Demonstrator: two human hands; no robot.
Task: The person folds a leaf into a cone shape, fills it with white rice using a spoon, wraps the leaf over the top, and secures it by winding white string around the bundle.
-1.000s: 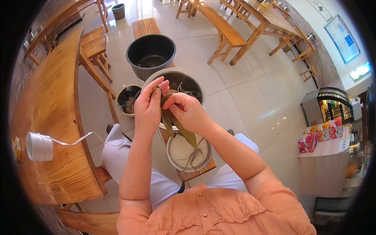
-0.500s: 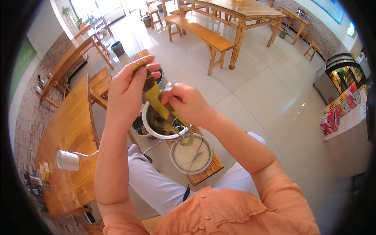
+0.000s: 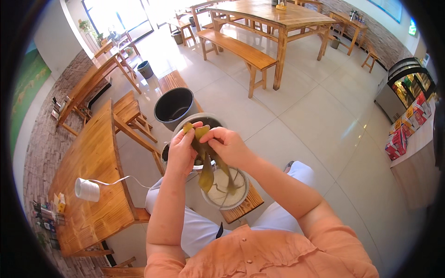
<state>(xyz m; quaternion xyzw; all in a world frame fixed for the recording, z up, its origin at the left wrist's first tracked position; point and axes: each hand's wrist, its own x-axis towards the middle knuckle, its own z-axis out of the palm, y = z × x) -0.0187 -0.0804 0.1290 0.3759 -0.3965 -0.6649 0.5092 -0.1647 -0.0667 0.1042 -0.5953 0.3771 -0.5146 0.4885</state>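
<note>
Long olive-green leaves (image 3: pixel 206 180) hang between my hands, their tips over a bowl of white grains that look like rice (image 3: pixel 219 198). My left hand (image 3: pixel 181 150) pinches one leaf end between thumb and fingers. My right hand (image 3: pixel 228 147) grips the leaves at the top right, close beside the left. A thin spoon or similar utensil lies in the bowl, partly hidden by the leaves. Just beyond my hands stands a pale-rimmed pot (image 3: pixel 214 118) with dark contents, largely covered by them.
A dark, deep pot (image 3: pixel 175 109) stands farther along the wooden bench (image 3: pixel 241 211) between my legs. At left, a wooden table (image 3: pixel 88 185) bears a roll of white string (image 3: pixel 87 190), its strand trailing toward me. Another bench (image 3: pixel 238 48) and table are ahead; a counter with red boxes (image 3: pixel 397 142) is right.
Both hands have come lower and nearer to me with the leaves, which now hang down over the bowl. The dark pot behind them has come into fuller view.
</note>
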